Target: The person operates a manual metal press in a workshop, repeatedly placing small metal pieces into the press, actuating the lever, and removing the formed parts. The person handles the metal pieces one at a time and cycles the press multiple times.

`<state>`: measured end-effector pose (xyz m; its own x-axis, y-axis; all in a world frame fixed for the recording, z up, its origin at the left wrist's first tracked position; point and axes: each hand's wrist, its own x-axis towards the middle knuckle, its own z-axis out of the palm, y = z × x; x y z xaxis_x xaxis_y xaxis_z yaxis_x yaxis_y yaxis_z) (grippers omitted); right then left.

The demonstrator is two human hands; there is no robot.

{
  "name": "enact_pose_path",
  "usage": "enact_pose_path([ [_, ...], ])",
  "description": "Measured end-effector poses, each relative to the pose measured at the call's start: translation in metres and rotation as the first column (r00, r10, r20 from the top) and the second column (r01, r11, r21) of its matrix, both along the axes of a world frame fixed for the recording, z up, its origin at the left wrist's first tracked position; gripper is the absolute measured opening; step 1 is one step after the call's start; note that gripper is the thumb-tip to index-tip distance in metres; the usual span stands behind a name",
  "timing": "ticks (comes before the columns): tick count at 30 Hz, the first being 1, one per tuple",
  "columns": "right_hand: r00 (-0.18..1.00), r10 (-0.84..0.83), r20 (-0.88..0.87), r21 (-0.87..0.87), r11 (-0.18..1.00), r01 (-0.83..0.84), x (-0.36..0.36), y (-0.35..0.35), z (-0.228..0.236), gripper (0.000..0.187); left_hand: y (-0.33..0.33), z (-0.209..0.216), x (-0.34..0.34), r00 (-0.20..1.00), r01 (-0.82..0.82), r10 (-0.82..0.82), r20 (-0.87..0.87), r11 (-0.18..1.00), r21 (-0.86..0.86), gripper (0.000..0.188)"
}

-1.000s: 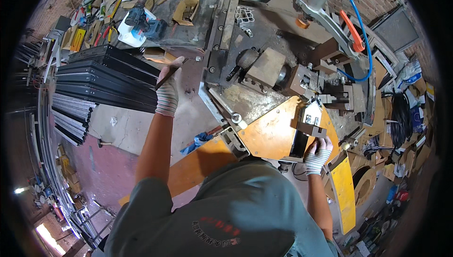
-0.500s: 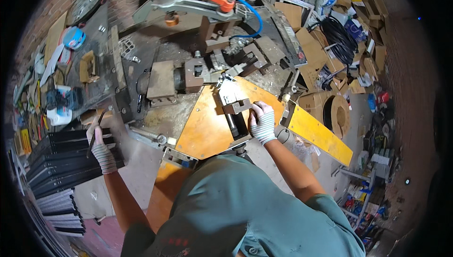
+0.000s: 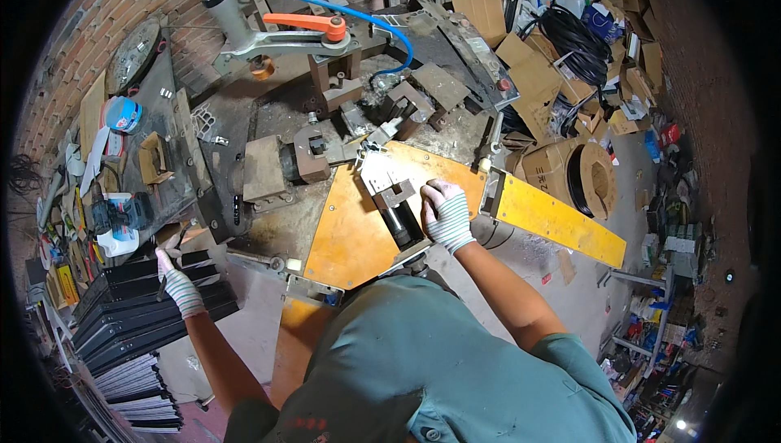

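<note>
My left hand point(image 3: 180, 285), in a striped glove with bare fingertips, is out to the left above a stack of black metal profiles point(image 3: 130, 301). Its fingers are closed round a thin dark bar point(image 3: 160, 292), partly hidden by the hand. My right hand point(image 3: 448, 217), gloved alike, rests on the orange plate point(image 3: 346, 235) with its fingers curled together. Whatever lies under them is hidden. Just left of those fingertips sits a brown notched block point(image 3: 394, 194) over a dark slot with a cylindrical rod point(image 3: 399, 223).
Beyond the plate stand steel machine blocks point(image 3: 266, 170) and a clamp arm with an orange lever point(image 3: 305, 23) and blue hose point(image 3: 358, 13). A yellow plate point(image 3: 561, 219) extends right. A cordless drill point(image 3: 122, 213) lies on the left bench; cardboard boxes point(image 3: 529, 93) crowd the right.
My right fingers have come off the notched block's right edge onto the plate. The left hand stays near the profiles with the thin bar. The whole view has tilted and shifted.
</note>
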<state>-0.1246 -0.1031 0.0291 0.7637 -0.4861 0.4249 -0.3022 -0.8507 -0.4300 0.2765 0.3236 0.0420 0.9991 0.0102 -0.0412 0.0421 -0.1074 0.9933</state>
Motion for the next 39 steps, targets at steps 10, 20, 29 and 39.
enact_pose_path([
  [10,1.0,-0.002,-0.005,-0.023,1.0,0.001,-0.004,0.002,-0.013,0.03,-0.011,0.017,-0.013,0.972,-0.043,-0.058,0.226,0.907,0.419,0.078],
  [20,0.999,0.011,-0.052,-0.08,0.997,-0.016,-0.005,0.003,-0.02,0.035,-0.003,0.003,-0.003,0.878,0.031,-0.139,0.459,0.972,0.235,0.055],
  [29,0.995,-0.015,-0.094,-0.084,0.996,0.007,-0.01,0.001,-0.027,0.04,-0.002,0.015,-0.011,0.922,0.091,-0.165,0.35,0.972,0.217,0.046],
  [39,0.997,-0.012,-0.07,-0.074,0.997,0.006,-0.008,0.002,-0.028,0.035,0.027,0.029,-0.013,0.961,0.273,-0.277,-0.018,0.933,0.234,0.029],
])
